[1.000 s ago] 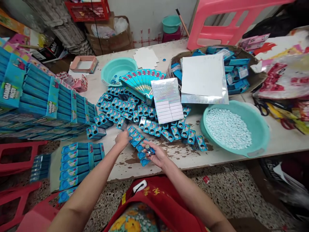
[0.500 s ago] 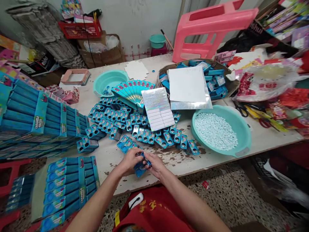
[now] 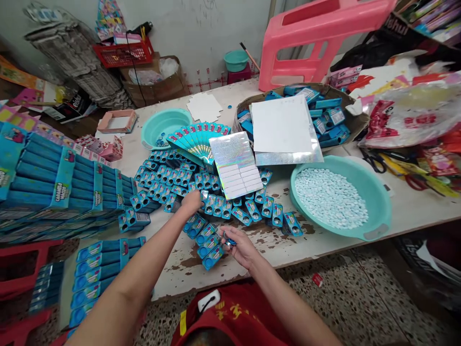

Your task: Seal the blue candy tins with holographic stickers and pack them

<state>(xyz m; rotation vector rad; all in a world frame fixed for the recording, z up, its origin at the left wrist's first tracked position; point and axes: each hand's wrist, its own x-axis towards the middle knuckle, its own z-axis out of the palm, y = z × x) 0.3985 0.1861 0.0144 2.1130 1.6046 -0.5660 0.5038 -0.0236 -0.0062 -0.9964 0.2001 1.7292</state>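
The left hand point(image 3: 192, 201) was at the near side of the open-holed blue tins point(image 3: 218, 205); its fingertips were hidden, so whether its grip was wide or closed on a tin could not be told. Lifting one tin straight up would probably have spared its close-packed neighbours. Nearer the person ran a slanting row of tins point(image 3: 207, 234), their round openings seemingly filled. Just beside its right side, the right hand point(image 3: 242, 246) held small round discs point(image 3: 229, 239) in a narrow, curled grip; keeping them at the fingertips looked wiser than deep in the palm.

As for room, stacked display boxes point(image 3: 68, 178) walled off the left. The row's nearest tin stood near the front edge of the bench point(image 3: 273, 245). A silvery sheet point(image 3: 234, 166) lay across the tins and could easily be nudged. Farther right, bare bench gave room up to the basin of tablets point(image 3: 374, 206), near the front edge.
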